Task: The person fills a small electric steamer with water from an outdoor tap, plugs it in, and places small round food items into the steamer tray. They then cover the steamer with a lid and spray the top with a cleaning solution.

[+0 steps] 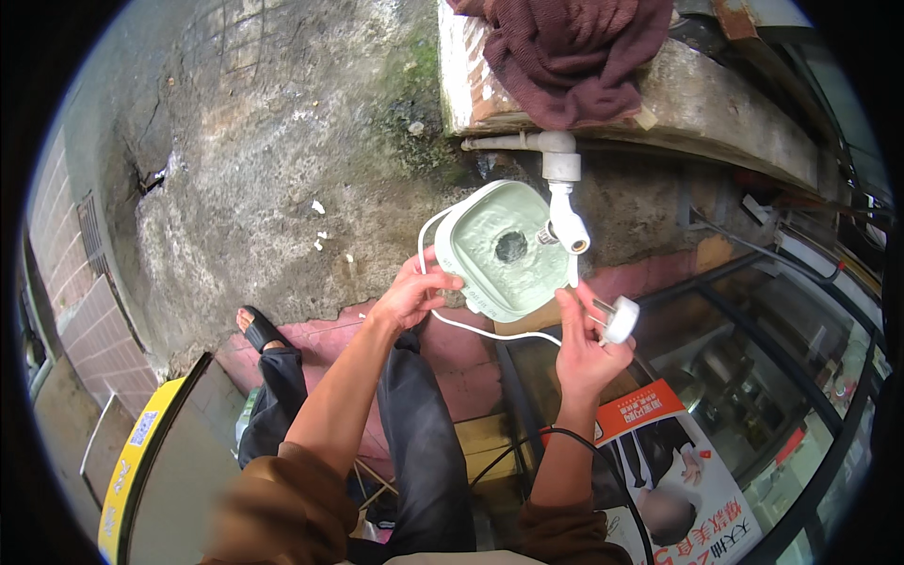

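A pale green, rounded-square plastic container (503, 251) with water in it sits under a white plastic tap (568, 224). My left hand (417, 288) grips its left rim, thumb on the edge, with the white cord passing by the fingers. At the container's lower right, my right hand (592, 339) holds a white power plug (621, 320), its metal prongs pointing left; the fingertips are close to the container's corner. A white cord (498, 335) loops from the container's left side, below it, to my right hand. The water's surface is rippled, with a dark round patch near the middle.
A grey pipe (519, 142) feeds the tap below a concrete ledge (734, 106) draped with a maroon towel (572, 56). A glass case with a dark frame (759, 339) and a printed poster (678, 480) stand at right. At lower left is a yellow-edged sign (134, 452).
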A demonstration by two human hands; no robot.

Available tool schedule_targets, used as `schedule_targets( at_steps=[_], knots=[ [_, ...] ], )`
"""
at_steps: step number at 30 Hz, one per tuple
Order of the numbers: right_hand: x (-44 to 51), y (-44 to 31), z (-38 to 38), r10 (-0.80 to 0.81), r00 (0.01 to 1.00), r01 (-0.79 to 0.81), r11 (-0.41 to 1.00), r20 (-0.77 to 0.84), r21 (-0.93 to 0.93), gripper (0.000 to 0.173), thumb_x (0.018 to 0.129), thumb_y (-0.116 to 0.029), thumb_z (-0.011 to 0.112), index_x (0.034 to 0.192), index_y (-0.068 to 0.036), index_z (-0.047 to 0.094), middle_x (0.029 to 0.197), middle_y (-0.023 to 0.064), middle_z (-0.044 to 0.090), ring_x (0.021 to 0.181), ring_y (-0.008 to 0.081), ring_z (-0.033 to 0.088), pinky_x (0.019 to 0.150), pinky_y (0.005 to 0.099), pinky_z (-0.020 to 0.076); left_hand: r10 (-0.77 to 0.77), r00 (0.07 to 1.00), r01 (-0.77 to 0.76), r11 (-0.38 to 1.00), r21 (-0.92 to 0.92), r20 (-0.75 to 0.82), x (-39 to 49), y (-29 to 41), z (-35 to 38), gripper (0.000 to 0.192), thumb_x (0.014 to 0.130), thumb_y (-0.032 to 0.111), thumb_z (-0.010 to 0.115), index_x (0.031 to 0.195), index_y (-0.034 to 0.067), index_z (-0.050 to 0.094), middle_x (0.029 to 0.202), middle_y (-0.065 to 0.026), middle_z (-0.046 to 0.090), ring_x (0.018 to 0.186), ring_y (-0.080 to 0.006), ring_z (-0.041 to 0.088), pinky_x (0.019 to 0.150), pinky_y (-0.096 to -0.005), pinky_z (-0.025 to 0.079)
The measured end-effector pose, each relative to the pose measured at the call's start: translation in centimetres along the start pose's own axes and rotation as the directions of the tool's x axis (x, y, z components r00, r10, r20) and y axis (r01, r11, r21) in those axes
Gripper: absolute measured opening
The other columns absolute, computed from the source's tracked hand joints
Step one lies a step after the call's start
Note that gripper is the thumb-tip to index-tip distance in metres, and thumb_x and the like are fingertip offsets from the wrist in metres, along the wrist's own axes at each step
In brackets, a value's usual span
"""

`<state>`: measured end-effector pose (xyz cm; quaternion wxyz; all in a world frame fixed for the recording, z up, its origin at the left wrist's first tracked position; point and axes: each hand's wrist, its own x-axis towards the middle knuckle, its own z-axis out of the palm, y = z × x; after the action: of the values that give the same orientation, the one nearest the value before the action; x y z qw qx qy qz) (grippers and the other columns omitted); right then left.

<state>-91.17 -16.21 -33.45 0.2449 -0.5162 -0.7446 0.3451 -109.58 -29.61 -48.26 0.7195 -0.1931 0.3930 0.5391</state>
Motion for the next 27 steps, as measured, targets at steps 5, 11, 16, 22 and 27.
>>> schedule_targets(
  at_steps=[5, 11, 16, 22, 27],
  knots=[
    [-1.1, -0.1, -1.6, 0.057, 0.995, -0.063, 0.995, 0.079, 0.072, 0.033, 0.100, -0.005, 0.078, 0.132, 0.004, 0.076, 0.069, -0.0107, 0.044, 0.059, -0.0009, 0.032, 0.053, 0.0237, 0.0211, -0.001, 0.999, 0.002, 1.000, -0.006, 0.045, -1.2, -1.6, -3.7, 0.051, 0.087, -0.013, 0.070, 0.134, 0.009, 0.064, 0.103, -0.0036, 0.074, 0.059, -0.0005, 0.048, 0.042, -0.0177, 0.024],
    [-9.1, -0.4, -2.2, 0.586, 0.803, -0.570, 0.700, 0.110, 0.431, 0.046, 0.118, -0.034, 0.051, 0.123, 0.005, 0.073, 0.065, -0.0113, 0.033, 0.053, 0.0011, 0.030, 0.049, 0.0229, 0.0231, -0.002, 1.000, 0.003, 0.997, 0.081, -0.010, -5.2, -1.0, -3.8, 0.041, 0.086, -0.013, 0.070, 0.123, 0.005, 0.062, 0.090, -0.0033, 0.069, 0.058, -0.0037, 0.049, 0.043, -0.0181, 0.026],
    [-14.1, -3.5, -3.8, 0.739, 0.664, -0.662, 0.510, 0.114, 0.549, 0.053, 0.118, -0.041, 0.047, 0.118, 0.006, 0.072, 0.065, -0.0090, 0.034, 0.052, 0.0017, 0.029, 0.048, 0.0245, 0.0247, 0.005, 1.000, -0.009, 0.988, 0.152, 0.026, -11.4, 0.5, -3.9, 0.032, 0.089, -0.005, 0.072, 0.119, 0.003, 0.065, 0.091, -0.0045, 0.070, 0.055, -0.0070, 0.050, 0.042, -0.0195, 0.031],
    [-20.1, -11.7, -6.7, 0.792, 0.610, -0.596, 0.441, 0.022, 0.672, 0.053, 0.118, -0.042, 0.048, 0.116, 0.005, 0.070, 0.064, -0.0081, 0.034, 0.050, 0.0027, 0.029, 0.046, 0.0246, 0.0226, -0.027, 0.996, 0.001, 0.953, 0.304, 0.081, -22.2, 4.4, 0.5, 0.045, 0.087, -0.004, 0.077, 0.130, 0.006, 0.066, 0.094, -0.0025, 0.072, 0.067, -0.0049, 0.063, 0.042, -0.0179, 0.027],
    [-26.2, -19.9, -8.3, 0.818, 0.571, -0.525, 0.432, -0.074, 0.733, 0.049, 0.117, -0.041, 0.050, 0.114, 0.004, 0.070, 0.063, -0.0079, 0.031, 0.048, 0.0034, 0.028, 0.044, 0.0254, 0.0212, -0.039, 0.995, 0.000, 0.909, 0.416, 0.087, -31.8, 6.6, 3.8, 0.044, 0.088, -0.003, 0.076, 0.130, 0.007, 0.066, 0.096, -0.0006, 0.072, 0.066, -0.0047, 0.059, 0.042, -0.0169, 0.027]
  ],
)
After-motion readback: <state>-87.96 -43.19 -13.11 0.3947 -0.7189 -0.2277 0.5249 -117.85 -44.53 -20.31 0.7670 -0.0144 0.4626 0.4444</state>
